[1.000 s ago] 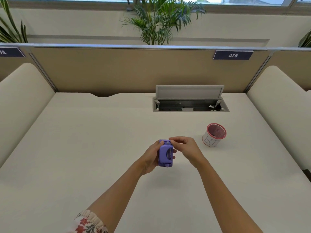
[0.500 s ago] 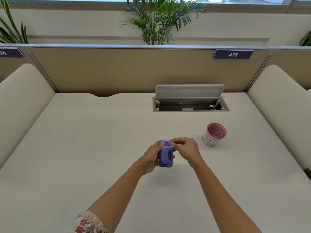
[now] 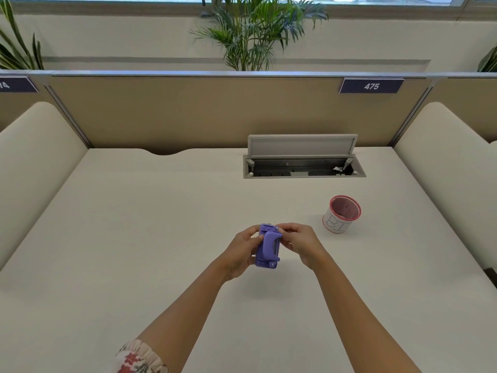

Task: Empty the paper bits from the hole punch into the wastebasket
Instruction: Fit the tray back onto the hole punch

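— Holding anything down near the front?

— Two hands are gripping one purple hole punch point(image 3: 267, 246) above the desk point(image 3: 134, 238): the left hand point(image 3: 242, 251) is wrapping its left side, the right hand point(image 3: 301, 244) is pinching its upper right corner. A floral sleeve point(image 3: 139, 358) is showing at the left elbow.

— And the wastebasket?

— One small red-rimmed wastebasket point(image 3: 341, 214) is standing upright, right of the hands and farther back, apart from them; nothing is lying between.

— Farther back?

— One cable hatch point(image 3: 302, 157) is standing open by the partition point(image 3: 188, 114). One sign reading 475 point(image 3: 371, 86) is sitting up top, with plants point(image 3: 252, 28) behind.
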Demonstrator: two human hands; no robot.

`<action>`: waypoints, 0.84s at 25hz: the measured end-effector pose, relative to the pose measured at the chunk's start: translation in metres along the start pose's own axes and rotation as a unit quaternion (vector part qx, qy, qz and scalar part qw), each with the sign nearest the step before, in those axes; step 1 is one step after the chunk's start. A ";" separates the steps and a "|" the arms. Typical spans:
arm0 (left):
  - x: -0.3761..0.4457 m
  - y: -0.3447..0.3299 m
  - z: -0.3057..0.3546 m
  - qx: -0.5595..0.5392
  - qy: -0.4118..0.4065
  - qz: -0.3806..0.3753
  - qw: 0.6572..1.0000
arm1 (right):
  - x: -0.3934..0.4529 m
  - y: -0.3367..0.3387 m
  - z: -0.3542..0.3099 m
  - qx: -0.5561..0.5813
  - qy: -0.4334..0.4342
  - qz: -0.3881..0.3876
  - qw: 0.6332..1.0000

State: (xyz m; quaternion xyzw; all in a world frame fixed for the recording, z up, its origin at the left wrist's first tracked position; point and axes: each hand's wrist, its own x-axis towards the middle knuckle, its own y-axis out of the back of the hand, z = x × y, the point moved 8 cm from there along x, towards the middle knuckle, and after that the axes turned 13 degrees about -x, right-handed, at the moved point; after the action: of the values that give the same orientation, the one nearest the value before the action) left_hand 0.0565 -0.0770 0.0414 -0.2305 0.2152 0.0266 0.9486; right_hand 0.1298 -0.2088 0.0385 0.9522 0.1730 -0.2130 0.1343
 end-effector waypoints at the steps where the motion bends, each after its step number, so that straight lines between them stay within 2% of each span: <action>1: 0.000 0.000 0.001 0.013 -0.008 0.005 1.000 | -0.001 -0.001 0.000 0.003 -0.001 -0.002 1.000; 6: 0.003 0.004 0.007 0.047 -0.037 0.025 0.998 | 0.001 -0.001 0.000 0.000 0.002 0.003 1.000; 13: 0.001 0.008 0.014 0.037 -0.065 0.032 0.997 | -0.004 -0.004 -0.005 0.009 0.023 0.002 1.000; 16: 0.001 0.010 0.016 -0.032 -0.098 0.067 0.992 | -0.010 -0.010 -0.011 0.043 0.039 -0.017 0.998; 21: 0.004 0.026 0.027 -0.177 -0.127 0.154 0.964 | -0.021 -0.029 -0.002 0.069 0.019 -0.083 0.994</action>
State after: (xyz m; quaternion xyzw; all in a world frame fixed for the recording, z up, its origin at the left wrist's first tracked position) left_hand 0.0668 -0.0417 0.0507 -0.3538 0.1175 0.2391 0.8966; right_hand 0.1010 -0.1877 0.0442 0.9454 0.2391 -0.2166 0.0468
